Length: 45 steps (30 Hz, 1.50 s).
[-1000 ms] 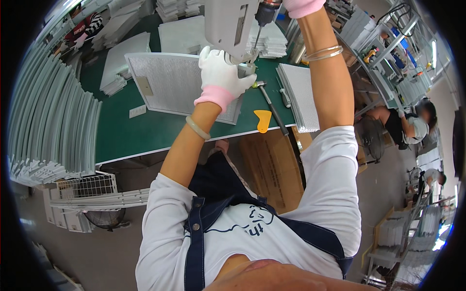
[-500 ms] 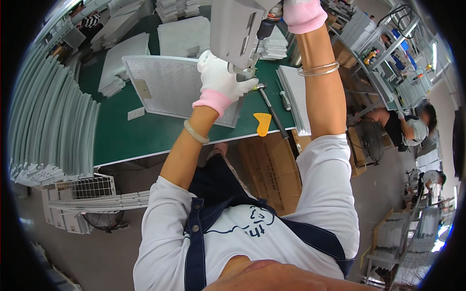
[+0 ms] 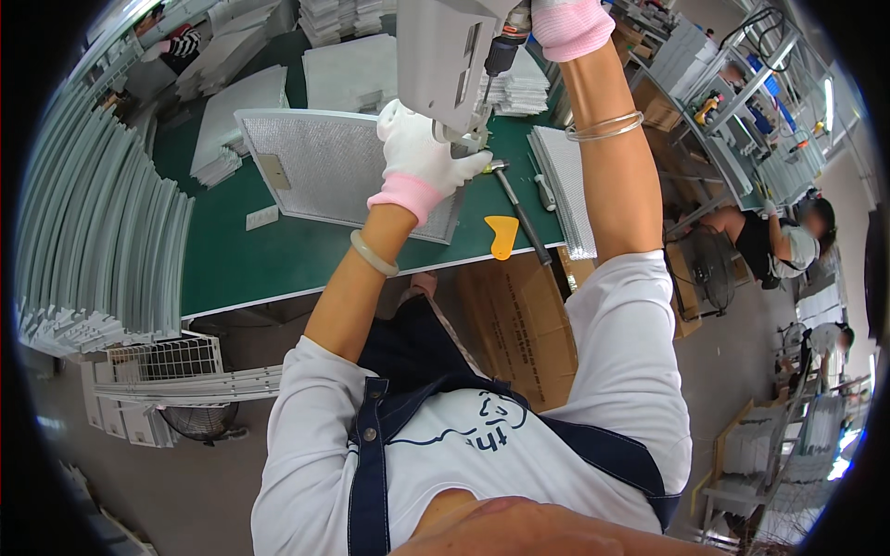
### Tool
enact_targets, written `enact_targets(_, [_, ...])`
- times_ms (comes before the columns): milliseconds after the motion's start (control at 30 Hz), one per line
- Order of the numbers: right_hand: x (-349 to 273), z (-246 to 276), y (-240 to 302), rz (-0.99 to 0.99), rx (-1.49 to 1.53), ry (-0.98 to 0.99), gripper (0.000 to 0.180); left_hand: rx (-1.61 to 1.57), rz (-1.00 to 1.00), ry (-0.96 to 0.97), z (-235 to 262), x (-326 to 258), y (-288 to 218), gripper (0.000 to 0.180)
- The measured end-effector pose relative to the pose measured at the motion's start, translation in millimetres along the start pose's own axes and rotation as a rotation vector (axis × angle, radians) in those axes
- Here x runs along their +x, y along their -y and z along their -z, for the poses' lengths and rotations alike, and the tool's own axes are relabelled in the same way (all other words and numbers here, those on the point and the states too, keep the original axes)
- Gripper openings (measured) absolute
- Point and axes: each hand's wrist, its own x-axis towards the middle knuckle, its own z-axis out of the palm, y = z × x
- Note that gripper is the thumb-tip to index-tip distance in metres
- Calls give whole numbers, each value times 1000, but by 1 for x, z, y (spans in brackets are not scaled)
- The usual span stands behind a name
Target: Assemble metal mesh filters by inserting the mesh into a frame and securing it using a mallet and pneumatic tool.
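My left hand (image 3: 415, 162), in a white glove with a pink cuff, grips the lower end of a light-grey slotted housing (image 3: 440, 60), thumb out to the right. Small metal parts (image 3: 471, 139) show at that end, beside the thumb. Behind the hand leans a silver mesh panel (image 3: 324, 171) with a thin frame. My right hand (image 3: 570, 28), gloved alike, is closed at the top edge on a power screwdriver (image 3: 503, 54), its fingers partly cut off. The screwdriver's bit points down beside the housing, toward the metal parts; whether it touches them I cannot tell.
On the green table (image 3: 241, 278) lie a hammer (image 3: 524, 218), a yellow scraper (image 3: 502, 236) and a screwdriver (image 3: 545, 193). Panel stacks stand left (image 3: 102, 222) and right (image 3: 564, 190). A cardboard box (image 3: 514, 324) sits below; a co-worker (image 3: 788, 243) is far right.
My right hand and the power screwdriver have shifted slightly up and left. The housing has moved a little to the left. My left hand stays nearly where it was.
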Motion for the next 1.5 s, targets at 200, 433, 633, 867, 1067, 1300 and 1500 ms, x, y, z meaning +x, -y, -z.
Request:
enact_targets(200, [1, 7, -1, 42, -114, 43, 13, 16, 7, 44, 4, 1, -3, 35])
enact_targets(433, [-4, 1, 1, 22, -37, 1, 15, 4, 33, 73, 9, -1, -5, 34])
enact_targets(633, [-4, 0, -5, 12, 27, 15, 15, -8, 12, 15, 6, -3, -2, 36])
enact_targets(867, [-8, -1, -1, -14, 9, -5, 13, 20, 39, 61, 7, -1, -3, 40])
enact_targets(1067, [-4, 11, 3, 20, -26, -65, 11, 139, 25, 180, 20, 2, -10, 47])
enact_targets(1300, [23, 74, 52, -61, -177, -201, 14, -225, 75, -444, 46, -16, 63, 72])
enact_targets(1500, [24, 58, 50, -144, -392, -170, 17, -679, 694, -138, 43, -83, 234, 92])
